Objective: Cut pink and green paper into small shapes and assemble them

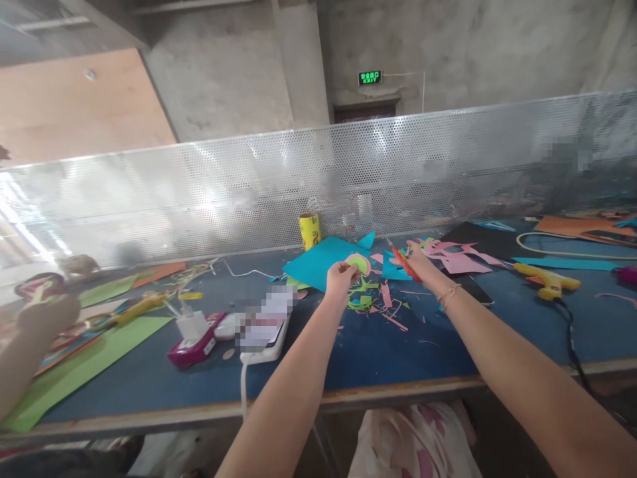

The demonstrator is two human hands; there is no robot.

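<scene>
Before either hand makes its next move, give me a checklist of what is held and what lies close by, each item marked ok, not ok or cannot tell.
1. Left hand has hold of the pink-and-green paper piece: ok, pinched at its edge.
2. Right hand has the red scissors: ok.
3. Scissors apart from the left hand: ok, a gap shows between them.
4. Scissor blades open or shut: cannot tell, too small and blurred.
5. Table free of scraps near the hands: not ok, pink and green bits lie strewn there.
6. Yellow glue gun cool: cannot tell.
</scene>
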